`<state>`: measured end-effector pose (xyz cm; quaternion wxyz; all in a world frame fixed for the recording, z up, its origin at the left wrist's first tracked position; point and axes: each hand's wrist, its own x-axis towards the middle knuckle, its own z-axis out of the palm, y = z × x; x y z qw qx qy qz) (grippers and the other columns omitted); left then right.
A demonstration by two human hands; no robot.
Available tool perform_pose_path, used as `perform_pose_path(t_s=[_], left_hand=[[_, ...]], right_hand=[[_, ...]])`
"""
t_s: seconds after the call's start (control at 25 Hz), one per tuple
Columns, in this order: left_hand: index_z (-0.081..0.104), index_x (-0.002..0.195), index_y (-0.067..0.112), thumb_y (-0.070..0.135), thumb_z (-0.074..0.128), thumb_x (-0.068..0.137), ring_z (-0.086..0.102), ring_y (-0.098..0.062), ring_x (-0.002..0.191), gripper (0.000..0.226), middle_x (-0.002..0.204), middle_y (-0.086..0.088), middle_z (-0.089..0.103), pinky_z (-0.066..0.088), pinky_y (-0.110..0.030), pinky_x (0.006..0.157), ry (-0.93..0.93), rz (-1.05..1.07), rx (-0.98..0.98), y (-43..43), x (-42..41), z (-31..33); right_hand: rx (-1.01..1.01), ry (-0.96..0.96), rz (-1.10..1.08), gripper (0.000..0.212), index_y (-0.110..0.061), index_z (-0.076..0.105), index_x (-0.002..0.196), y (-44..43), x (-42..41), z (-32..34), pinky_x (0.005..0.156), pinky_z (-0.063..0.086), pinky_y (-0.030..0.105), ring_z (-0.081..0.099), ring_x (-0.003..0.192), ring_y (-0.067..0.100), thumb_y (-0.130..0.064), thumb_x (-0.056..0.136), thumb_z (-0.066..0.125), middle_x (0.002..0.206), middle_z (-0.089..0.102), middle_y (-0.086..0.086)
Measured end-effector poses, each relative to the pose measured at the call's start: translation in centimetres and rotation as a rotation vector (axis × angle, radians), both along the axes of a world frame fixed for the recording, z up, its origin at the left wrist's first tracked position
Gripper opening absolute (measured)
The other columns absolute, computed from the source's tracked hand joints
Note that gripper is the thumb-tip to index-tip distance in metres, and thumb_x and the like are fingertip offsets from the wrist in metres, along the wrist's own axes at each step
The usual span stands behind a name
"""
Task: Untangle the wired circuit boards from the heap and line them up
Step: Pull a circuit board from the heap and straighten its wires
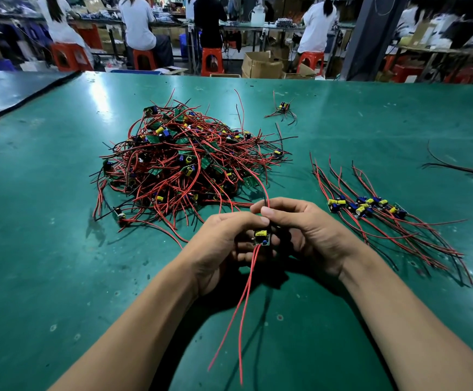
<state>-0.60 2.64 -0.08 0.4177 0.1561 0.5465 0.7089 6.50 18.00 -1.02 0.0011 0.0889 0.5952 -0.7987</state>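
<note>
Left hand (pixel 224 246), right hand (pixel 310 232) hold board (pixel 261 236) near heap (pixel 184 162)

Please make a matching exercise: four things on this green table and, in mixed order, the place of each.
1. tangled heap
2. lined-up row
3. held board
4. lone board

A. between left hand and right hand
B. far side, beyond the heap
C. right of the hands
D. ahead of the hands, left of the row

Pairs: 1-D; 2-C; 3-A; 4-B
</note>
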Motion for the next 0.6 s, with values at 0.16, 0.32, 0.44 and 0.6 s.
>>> perform_pose_path(t_s=[0.16, 0.32, 0.44, 0.6], left_hand=[[0.07, 0.088, 0.005, 0.005, 0.055, 0.087, 0.061, -0.019, 0.062, 0.015, 0.074, -0.012, 0.067, 0.05, -0.022, 0.05, -0.04, 0.01, 0.028, 0.3, 0.3, 0.0], [0.064, 0.071, 0.009, 0.001, 0.064, 0.084, 0.057, -0.015, 0.059, 0.016, 0.068, -0.008, 0.062, 0.047, -0.018, 0.05, 0.118, 0.051, -0.035, 0.3, 0.5, 0.2], [0.061, 0.064, 0.012, -0.001, 0.064, 0.082, 0.056, -0.013, 0.057, 0.022, 0.064, -0.005, 0.057, 0.043, -0.021, 0.052, 0.147, 0.114, -0.06, 0.5, 0.6, 0.3], [0.06, 0.059, 0.014, 0.0, 0.062, 0.08, 0.062, -0.016, 0.056, 0.026, 0.066, -0.006, 0.056, 0.041, -0.023, 0.051, 0.122, 0.119, -0.07, 0.6, 0.8, 0.6]], right_hand=[[-0.141, 0.007, 0.032, 0.011, -0.017, 0.078, 0.085, -0.2, 0.0, 0.2, 0.053, 0.054, 0.022, 0.063, 0.053, 0.01, -0.02, 0.074, 0.078, 0.074, 0.07, 0.001], [-0.125, 0.04, -0.018, 0.015, -0.013, 0.076, 0.084, 0.0, -0.4, -0.3, 0.07, 0.055, 0.033, 0.065, 0.067, 0.018, -0.019, 0.071, 0.082, 0.077, 0.07, 0.005], [-0.025, 0.068, -0.093, 0.022, -0.015, 0.076, 0.084, -0.1, -0.7, -0.9, 0.074, 0.042, 0.038, 0.053, 0.075, 0.026, -0.025, 0.069, 0.087, 0.08, 0.067, 0.009], [0.029, 0.06, -0.205, 0.024, -0.018, 0.075, 0.084, -0.2, -0.9, -1.0, 0.062, 0.025, 0.035, 0.035, 0.064, 0.023, -0.028, 0.067, 0.089, 0.073, 0.047, 0.01]])
